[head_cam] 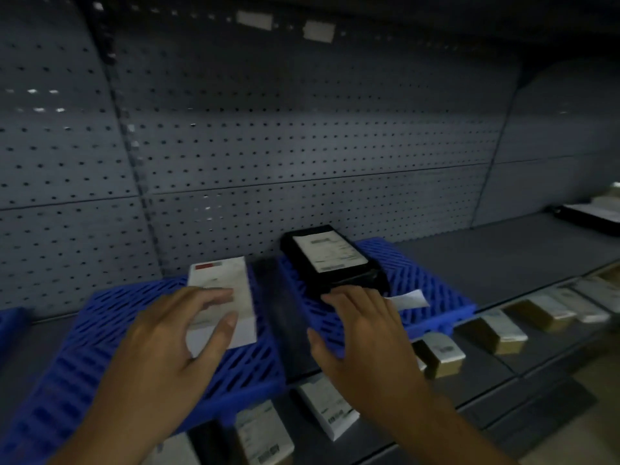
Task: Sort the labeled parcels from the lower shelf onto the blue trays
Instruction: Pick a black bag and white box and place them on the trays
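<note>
Two blue slatted trays lie side by side on the upper shelf. On the left blue tray (pixel 110 323) lies a white labeled parcel (pixel 231 280); my left hand (pixel 167 347) hovers over its near end, fingers spread, thumb beside its edge. On the right blue tray (pixel 429 286) sits a black parcel (pixel 332 260) with a white label. My right hand (pixel 365 333) is just in front of it, fingers straight and reaching its near edge. On the lower shelf (pixel 496 374) stands a row of several labeled parcels (pixel 443 354).
A grey perforated back panel (pixel 302 146) rises behind the trays. A loose white slip (pixel 407 298) lies on the right tray. Another dark flat item (pixel 593 216) sits far right on the shelf. A further blue tray edge (pixel 10 323) shows at far left.
</note>
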